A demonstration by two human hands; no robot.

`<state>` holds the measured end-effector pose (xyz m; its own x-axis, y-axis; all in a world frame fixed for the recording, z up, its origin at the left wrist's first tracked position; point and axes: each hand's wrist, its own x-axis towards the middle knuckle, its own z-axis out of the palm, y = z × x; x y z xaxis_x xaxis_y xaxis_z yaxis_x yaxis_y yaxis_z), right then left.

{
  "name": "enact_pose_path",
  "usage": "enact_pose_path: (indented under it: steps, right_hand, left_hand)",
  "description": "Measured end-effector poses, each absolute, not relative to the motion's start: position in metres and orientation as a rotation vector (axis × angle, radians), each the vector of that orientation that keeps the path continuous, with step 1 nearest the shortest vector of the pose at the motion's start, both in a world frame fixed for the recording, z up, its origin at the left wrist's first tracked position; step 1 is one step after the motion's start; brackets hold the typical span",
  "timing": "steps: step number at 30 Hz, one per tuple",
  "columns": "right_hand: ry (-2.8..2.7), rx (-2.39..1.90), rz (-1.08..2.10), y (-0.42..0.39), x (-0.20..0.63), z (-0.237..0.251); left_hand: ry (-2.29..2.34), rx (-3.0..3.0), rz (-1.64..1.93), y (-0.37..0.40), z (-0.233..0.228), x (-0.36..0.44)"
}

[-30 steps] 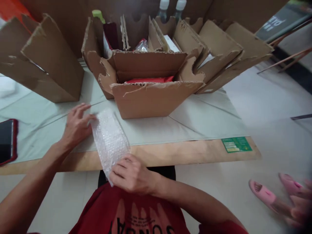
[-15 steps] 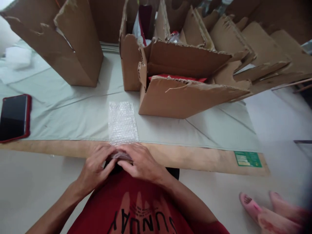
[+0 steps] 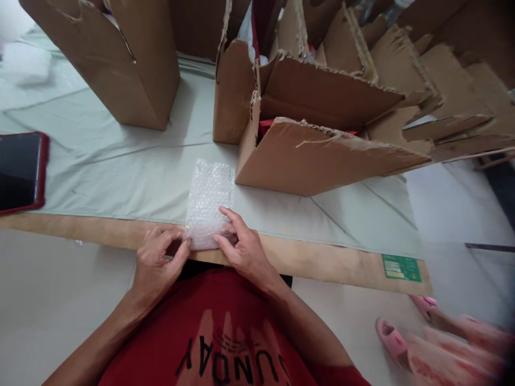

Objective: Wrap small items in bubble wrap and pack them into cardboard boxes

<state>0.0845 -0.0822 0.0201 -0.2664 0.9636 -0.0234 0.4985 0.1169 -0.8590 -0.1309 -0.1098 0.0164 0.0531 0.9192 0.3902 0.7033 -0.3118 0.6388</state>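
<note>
The bubble wrap sheet (image 3: 209, 201) is pinched at its 6 o'clock edge by the left hand (image 3: 159, 262) and right hand (image 3: 241, 249); it should be kept flat on the counter (image 3: 120, 171) with even tension.

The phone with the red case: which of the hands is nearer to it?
Left. The left hand pinches the bubble wrap at its near left corner, on the phone side; the right hand holds the wrap's right side, farther off.

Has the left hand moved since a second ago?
Yes. The left hand has come from the sheet's far end back to the table edge, gripping the bubble wrap.
</note>
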Motion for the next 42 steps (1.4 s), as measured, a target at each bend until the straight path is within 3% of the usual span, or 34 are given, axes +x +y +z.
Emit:
enact_pose_path:
  steps: [3,9,14,24,29,34,42]
  right_hand:
    - [-1.872,-1.401,0.975,-0.084,0.088,0.022]
    - [-2.06,-1.174,0.279,-0.104,0.1,0.04]
    - [-2.495,-1.02,0.37,-0.094,0.096,0.036]
    - [-2.389,-1.243,0.804,-0.065,0.093,0.044]
    - [-2.281,-1.247,0.403,-0.073,0.1,0.044]
    - [-2.502,-1.104,0.363,-0.074,0.103,0.036]
    - [-2.296,-1.275,0.841,-0.069,0.103,0.037]
  left_hand:
    - [1.695,2.152,1.068,-0.105,0.014,-0.128]
    - [1.677,2.238,0.958,-0.098,0.015,-0.129]
    - [1.669,2.276,0.923,-0.099,0.017,-0.133]
    - [1.409,2.324,0.931,-0.099,0.028,-0.136]
    - [1.536,2.177,0.865,-0.082,0.023,-0.129]
    - [1.616,2.153,0.883,-0.079,0.02,-0.128]
    - [1.328,2.201,0.868,-0.081,0.03,-0.136]
